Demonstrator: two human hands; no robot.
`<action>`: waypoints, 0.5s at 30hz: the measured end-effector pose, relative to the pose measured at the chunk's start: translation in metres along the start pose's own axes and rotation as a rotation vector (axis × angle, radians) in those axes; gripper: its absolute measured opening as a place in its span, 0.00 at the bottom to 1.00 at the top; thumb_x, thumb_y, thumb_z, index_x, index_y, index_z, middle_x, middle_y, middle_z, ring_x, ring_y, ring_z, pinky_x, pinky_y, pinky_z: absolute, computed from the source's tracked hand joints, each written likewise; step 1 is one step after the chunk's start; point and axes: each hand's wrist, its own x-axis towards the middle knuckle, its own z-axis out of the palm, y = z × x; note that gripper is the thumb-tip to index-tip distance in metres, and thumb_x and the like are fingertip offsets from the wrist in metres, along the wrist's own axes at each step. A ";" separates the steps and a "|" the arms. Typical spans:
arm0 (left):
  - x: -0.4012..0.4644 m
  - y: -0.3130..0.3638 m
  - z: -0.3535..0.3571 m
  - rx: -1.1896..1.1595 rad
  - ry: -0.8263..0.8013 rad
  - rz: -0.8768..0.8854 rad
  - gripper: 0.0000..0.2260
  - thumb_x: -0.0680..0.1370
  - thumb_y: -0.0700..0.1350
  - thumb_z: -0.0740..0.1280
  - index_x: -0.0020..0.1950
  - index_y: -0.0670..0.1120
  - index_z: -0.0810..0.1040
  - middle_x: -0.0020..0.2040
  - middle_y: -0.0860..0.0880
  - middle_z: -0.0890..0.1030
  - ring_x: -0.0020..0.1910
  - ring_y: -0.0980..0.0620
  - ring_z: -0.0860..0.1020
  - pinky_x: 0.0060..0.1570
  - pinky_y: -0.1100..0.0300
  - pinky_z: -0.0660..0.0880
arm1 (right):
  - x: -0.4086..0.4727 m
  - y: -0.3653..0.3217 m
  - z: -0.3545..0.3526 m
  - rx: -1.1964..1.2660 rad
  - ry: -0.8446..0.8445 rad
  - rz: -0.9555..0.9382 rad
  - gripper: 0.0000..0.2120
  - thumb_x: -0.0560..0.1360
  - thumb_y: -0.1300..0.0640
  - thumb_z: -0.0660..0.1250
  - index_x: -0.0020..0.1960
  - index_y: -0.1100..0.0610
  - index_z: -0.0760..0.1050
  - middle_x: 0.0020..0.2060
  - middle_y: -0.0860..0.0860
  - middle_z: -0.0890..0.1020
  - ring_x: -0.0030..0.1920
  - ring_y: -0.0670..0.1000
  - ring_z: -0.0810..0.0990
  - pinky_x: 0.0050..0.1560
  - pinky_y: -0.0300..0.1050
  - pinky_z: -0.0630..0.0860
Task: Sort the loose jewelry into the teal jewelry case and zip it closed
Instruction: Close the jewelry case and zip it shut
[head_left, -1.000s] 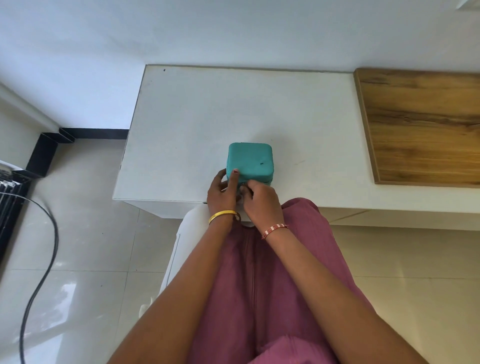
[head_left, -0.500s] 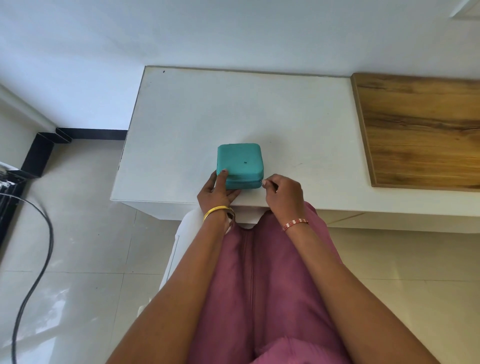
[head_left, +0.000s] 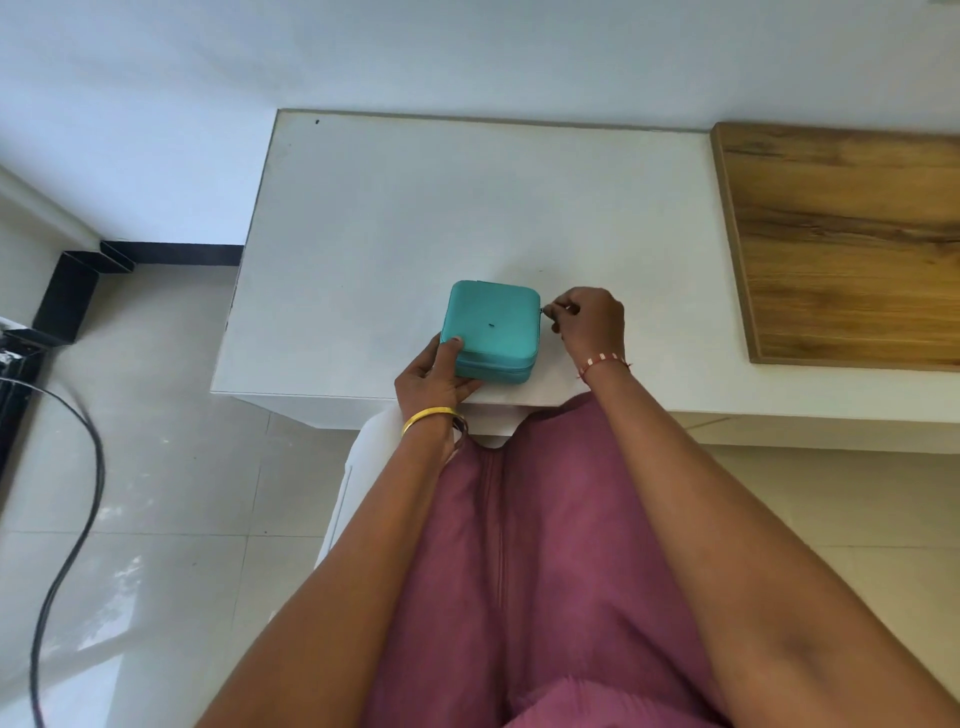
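Observation:
The teal jewelry case (head_left: 491, 325) lies flat with its lid down near the front edge of the white table (head_left: 467, 208). My left hand (head_left: 434, 376) grips the case's front left corner, thumb on the lid. My right hand (head_left: 589, 322) is at the case's right side near the far corner, fingers pinched on the small metal zipper pull (head_left: 544, 310). No loose jewelry shows on the table.
A wooden board (head_left: 852, 244) covers the table's right part. The table's front edge runs just in front of the case, with my lap in pink cloth below it. A black cable (head_left: 78, 499) lies on the tiled floor at the left.
My right hand has drawn the zipper pull from the case's front, round the front right corner and along the right side towards the far corner. My left hand stays on the front left corner.

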 end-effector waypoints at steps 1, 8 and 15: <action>0.000 0.000 0.000 0.002 -0.001 -0.006 0.17 0.73 0.40 0.68 0.61 0.38 0.75 0.61 0.36 0.76 0.48 0.41 0.78 0.41 0.54 0.80 | 0.003 -0.001 -0.001 0.011 -0.012 0.000 0.06 0.73 0.61 0.68 0.44 0.65 0.81 0.39 0.61 0.84 0.35 0.54 0.80 0.45 0.44 0.76; 0.002 0.003 -0.003 0.016 -0.027 -0.036 0.08 0.73 0.39 0.68 0.52 0.43 0.76 0.54 0.38 0.76 0.46 0.40 0.77 0.37 0.56 0.81 | 0.018 0.005 -0.005 0.134 -0.149 0.021 0.05 0.73 0.64 0.67 0.46 0.65 0.80 0.31 0.55 0.79 0.19 0.38 0.72 0.24 0.30 0.71; 0.003 0.005 -0.006 -0.013 -0.055 -0.056 0.07 0.74 0.38 0.67 0.52 0.42 0.77 0.54 0.39 0.76 0.46 0.40 0.78 0.38 0.55 0.81 | 0.025 -0.006 0.002 0.165 -0.128 -0.030 0.06 0.72 0.67 0.66 0.47 0.65 0.80 0.35 0.57 0.80 0.21 0.40 0.74 0.26 0.31 0.73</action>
